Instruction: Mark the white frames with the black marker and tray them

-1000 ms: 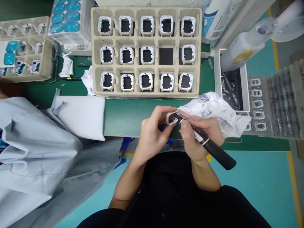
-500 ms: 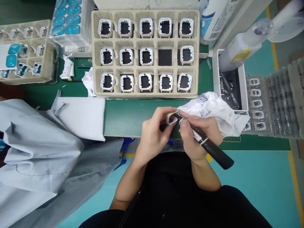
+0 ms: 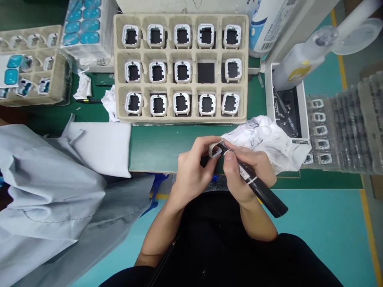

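Note:
My left hand (image 3: 191, 169) pinches a small white square frame (image 3: 214, 150) just above the green table's front edge. My right hand (image 3: 243, 171) grips a black marker pen (image 3: 260, 189) like a pencil, its tip resting on the frame's inner edge. A cardboard tray (image 3: 181, 119) of several matching white frames lies beyond the hands; one cell in its middle row holds only a black square (image 3: 206, 73).
A crumpled white cloth (image 3: 269, 141) lies right of my hands. A white box (image 3: 302, 103) and clear blister trays (image 3: 344, 131) stand at the right. More cardboard trays (image 3: 32, 63) sit far left. A person's light grey sleeve (image 3: 54, 187) fills the left.
The hands, frame and pen hold nearly still; the pen's rear end has dropped slightly. The view has shifted a little to the left.

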Demonstrator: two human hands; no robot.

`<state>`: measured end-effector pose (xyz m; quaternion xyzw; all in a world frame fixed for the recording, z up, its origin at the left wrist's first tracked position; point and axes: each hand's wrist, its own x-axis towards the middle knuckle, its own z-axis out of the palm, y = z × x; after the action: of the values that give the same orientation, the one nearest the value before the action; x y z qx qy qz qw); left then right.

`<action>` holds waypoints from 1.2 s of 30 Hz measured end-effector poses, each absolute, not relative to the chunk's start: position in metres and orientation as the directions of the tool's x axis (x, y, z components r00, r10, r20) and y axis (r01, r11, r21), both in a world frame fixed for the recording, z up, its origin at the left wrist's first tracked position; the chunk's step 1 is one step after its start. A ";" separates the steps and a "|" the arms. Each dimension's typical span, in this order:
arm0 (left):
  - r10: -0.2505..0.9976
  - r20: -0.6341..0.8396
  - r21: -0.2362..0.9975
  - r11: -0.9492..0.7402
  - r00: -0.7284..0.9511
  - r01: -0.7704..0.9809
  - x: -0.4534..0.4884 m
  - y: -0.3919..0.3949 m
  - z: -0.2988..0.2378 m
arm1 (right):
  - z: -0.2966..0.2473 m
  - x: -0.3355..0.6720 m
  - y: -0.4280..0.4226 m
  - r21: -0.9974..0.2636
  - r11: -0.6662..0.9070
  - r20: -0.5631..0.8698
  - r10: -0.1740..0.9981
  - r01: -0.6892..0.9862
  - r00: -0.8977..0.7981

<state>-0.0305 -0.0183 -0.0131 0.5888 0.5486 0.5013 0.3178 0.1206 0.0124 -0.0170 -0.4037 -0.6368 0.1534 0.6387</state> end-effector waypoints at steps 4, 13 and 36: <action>0.958 0.265 0.915 -0.214 -0.110 0.342 -0.030 -0.018 -0.013 | -0.009 0.124 0.016 -0.652 0.675 0.732 0.678 0.346 0.059; 0.943 0.314 0.888 -0.251 -0.109 0.386 -0.030 -0.018 -0.013 | -0.010 0.124 0.018 -0.627 0.706 0.759 0.649 0.328 0.054; 0.951 0.277 0.910 -0.214 -0.137 0.355 -0.030 -0.019 -0.018 | -0.016 0.124 0.016 -0.661 0.672 0.727 0.683 0.335 0.065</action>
<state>-0.0302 -0.0190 -0.0175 0.5885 0.5547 0.5106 0.2919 0.1239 0.0165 -0.0160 -0.3805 -0.6693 0.1396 0.6227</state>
